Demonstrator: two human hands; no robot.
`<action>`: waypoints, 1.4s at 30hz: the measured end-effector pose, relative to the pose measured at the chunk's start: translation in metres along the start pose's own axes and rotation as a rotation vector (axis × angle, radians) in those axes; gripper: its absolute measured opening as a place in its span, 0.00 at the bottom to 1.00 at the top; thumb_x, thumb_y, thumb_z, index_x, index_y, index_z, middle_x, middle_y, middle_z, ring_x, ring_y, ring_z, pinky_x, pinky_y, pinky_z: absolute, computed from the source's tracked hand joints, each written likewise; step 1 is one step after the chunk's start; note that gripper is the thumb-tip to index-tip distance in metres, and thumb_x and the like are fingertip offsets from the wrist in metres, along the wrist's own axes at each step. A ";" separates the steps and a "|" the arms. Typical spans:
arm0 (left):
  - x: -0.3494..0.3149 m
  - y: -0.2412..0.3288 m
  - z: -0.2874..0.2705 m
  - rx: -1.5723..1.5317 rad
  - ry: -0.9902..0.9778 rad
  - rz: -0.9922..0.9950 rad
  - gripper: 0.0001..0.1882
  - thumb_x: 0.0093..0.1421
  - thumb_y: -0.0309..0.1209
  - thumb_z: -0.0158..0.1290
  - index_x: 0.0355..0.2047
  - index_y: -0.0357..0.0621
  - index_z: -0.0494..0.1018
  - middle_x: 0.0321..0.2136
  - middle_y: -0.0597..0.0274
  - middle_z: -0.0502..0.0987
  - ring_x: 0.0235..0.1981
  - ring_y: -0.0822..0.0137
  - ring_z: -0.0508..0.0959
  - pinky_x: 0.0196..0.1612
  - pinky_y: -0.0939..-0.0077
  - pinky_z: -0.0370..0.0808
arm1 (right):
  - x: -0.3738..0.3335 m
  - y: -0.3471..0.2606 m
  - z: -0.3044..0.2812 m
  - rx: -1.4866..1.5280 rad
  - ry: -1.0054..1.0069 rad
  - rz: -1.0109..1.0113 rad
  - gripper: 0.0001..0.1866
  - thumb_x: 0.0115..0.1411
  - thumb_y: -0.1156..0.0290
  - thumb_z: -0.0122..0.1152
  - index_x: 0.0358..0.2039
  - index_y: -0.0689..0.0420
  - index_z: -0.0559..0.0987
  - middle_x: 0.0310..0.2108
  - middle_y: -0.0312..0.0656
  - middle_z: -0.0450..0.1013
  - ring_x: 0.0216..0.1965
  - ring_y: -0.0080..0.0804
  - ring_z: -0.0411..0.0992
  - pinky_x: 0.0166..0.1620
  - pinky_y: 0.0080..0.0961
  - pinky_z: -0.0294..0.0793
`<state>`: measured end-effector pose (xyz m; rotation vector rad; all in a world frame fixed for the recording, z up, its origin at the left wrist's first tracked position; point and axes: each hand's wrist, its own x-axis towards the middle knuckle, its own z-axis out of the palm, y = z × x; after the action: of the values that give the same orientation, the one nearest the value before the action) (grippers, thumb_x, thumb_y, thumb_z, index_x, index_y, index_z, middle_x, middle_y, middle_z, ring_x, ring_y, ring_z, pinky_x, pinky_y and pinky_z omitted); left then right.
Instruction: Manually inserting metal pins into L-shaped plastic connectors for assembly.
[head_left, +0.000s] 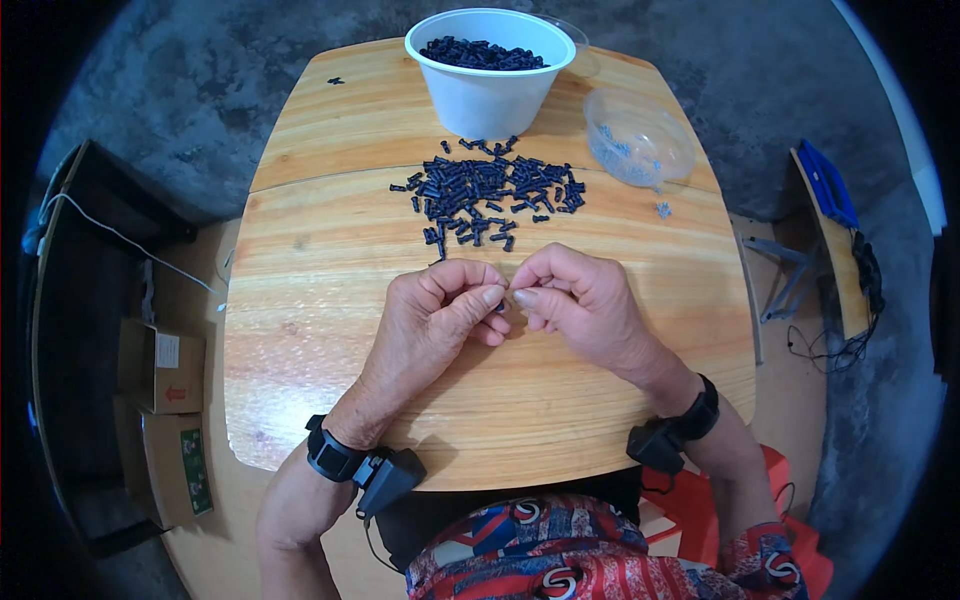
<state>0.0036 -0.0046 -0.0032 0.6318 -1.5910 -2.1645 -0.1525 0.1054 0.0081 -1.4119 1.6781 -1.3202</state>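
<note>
L hand (440, 312) pinches small dk. piece (502, 307), R hand (590, 300) presses fingers (535, 299) together, contents unclear, nr. blk. tubular parts (480, 186) on desk (320, 350)

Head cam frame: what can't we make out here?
Head view, hidden: whatever sits between the fingertips of the left hand and right hand; the fingers cover it.
Head view, hidden: the depths of the white bucket; its wall and top layer of black pieces block them.
Head view, hidden: part of the clear round item; the bucket covers it.
Head view, too small: exact shape of the pale-blue bits.
</note>
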 end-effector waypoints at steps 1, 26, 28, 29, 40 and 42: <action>-0.001 0.000 0.000 0.028 -0.010 0.014 0.09 0.63 0.26 0.52 0.40 0.32 0.74 0.29 0.60 0.79 0.29 0.75 0.79 0.32 0.84 0.78 | 0.001 0.001 -0.002 0.124 -0.030 0.085 0.02 0.58 0.78 0.58 0.32 0.62 0.75 0.22 0.36 0.73 0.22 0.19 0.71 0.25 0.17 0.71; -0.002 -0.005 0.002 0.240 -0.018 0.087 0.08 0.56 0.22 0.58 0.37 0.32 0.76 0.27 0.61 0.79 0.27 0.78 0.76 0.31 0.85 0.76 | -0.001 0.002 -0.008 0.214 -0.010 0.119 0.04 0.59 0.78 0.57 0.35 0.64 0.76 0.26 0.34 0.74 0.24 0.15 0.70 0.28 0.13 0.72; -0.001 -0.003 0.002 0.252 -0.026 0.057 0.08 0.57 0.23 0.58 0.36 0.31 0.76 0.26 0.61 0.79 0.26 0.77 0.77 0.31 0.84 0.76 | 0.000 0.003 -0.005 0.217 -0.013 0.109 0.05 0.59 0.78 0.58 0.36 0.64 0.76 0.27 0.35 0.74 0.24 0.15 0.71 0.28 0.13 0.72; -0.001 -0.003 0.002 0.252 -0.024 0.057 0.08 0.57 0.23 0.58 0.36 0.31 0.76 0.26 0.61 0.79 0.26 0.77 0.77 0.31 0.84 0.76 | 0.000 0.004 -0.005 0.218 -0.012 0.097 0.05 0.59 0.79 0.58 0.36 0.64 0.76 0.28 0.35 0.74 0.25 0.15 0.71 0.28 0.13 0.72; -0.003 -0.004 0.002 0.152 -0.031 -0.003 0.07 0.58 0.23 0.58 0.36 0.33 0.77 0.28 0.61 0.79 0.27 0.76 0.77 0.32 0.84 0.77 | -0.001 0.004 -0.002 0.140 -0.004 0.073 0.07 0.57 0.79 0.59 0.38 0.64 0.76 0.30 0.38 0.76 0.27 0.17 0.73 0.30 0.15 0.75; -0.003 -0.004 0.003 0.148 -0.031 0.006 0.07 0.59 0.23 0.56 0.36 0.32 0.77 0.26 0.61 0.79 0.26 0.77 0.77 0.31 0.85 0.76 | -0.001 0.004 -0.002 0.119 -0.005 0.062 0.07 0.57 0.79 0.59 0.38 0.64 0.76 0.31 0.38 0.76 0.27 0.18 0.73 0.30 0.15 0.75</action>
<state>0.0040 0.0008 -0.0060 0.6389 -1.7797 -2.0754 -0.1553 0.1064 0.0053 -1.2840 1.5996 -1.3577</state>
